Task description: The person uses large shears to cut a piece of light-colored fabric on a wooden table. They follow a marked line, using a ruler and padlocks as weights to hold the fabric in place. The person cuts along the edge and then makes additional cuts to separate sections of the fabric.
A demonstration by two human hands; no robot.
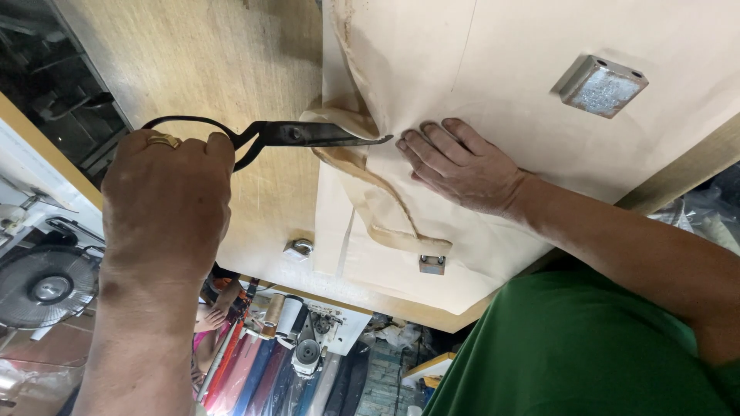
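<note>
My left hand [166, 196], with a gold ring on one finger, grips the handles of large black scissors [301, 135]. Their blades point right and bite into the edge of a cream fabric sheet [501, 46] on the wooden table [223, 62]. A tan cut strip [362, 173] curls away from the blades toward the table's near edge. My right hand [462, 166] lies flat on the fabric just right of the blade tips, fingers spread and pressing down.
A square metal weight [600, 85] sits on the fabric at the far right. Two small metal pieces [432, 264] [299, 248] rest near the table's front edge. Below the table are a fan [46, 285], coloured fabric rolls [247, 370] and a sewing machine [308, 350].
</note>
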